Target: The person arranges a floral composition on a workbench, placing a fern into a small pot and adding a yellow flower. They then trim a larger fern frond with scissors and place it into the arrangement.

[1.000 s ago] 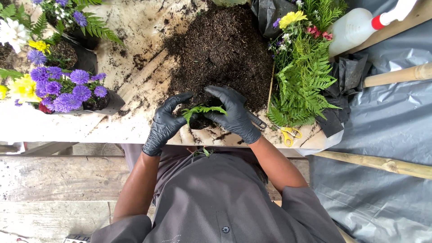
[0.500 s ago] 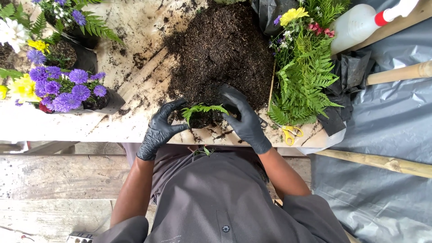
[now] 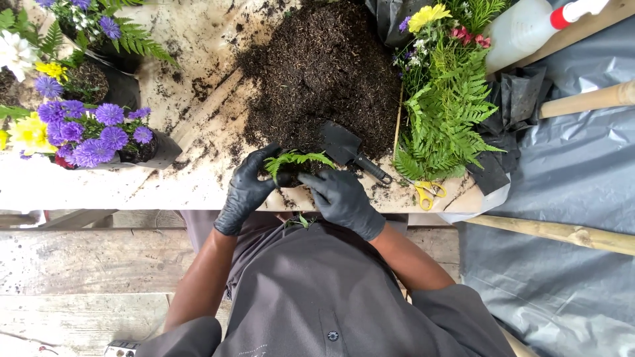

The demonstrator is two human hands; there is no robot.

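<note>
Both my hands wear black gloves and meet at the near edge of a soil-strewn wooden table (image 3: 198,192). My left hand (image 3: 248,188) cups the left side of a small green fern sprig (image 3: 297,159) with a dark root ball. On the sprig's right side my right hand (image 3: 340,198) presses against it with fingers spread. A small black trowel (image 3: 347,151) lies just beyond my right hand, its blade at the foot of a large heap of dark soil (image 3: 324,73).
Purple, yellow and white flowers in black pots (image 3: 92,132) stand at the left. A bunch of ferns with flowers (image 3: 446,99) lies at the right, yellow-handled scissors (image 3: 428,194) near it. A white spray bottle (image 3: 529,26), wooden poles (image 3: 582,100) and grey plastic sheeting (image 3: 569,198) lie farther right.
My right hand has drawn back from over the soil to the sprig's near right side, uncovering the trowel. My left hand stays on the sprig's left.
</note>
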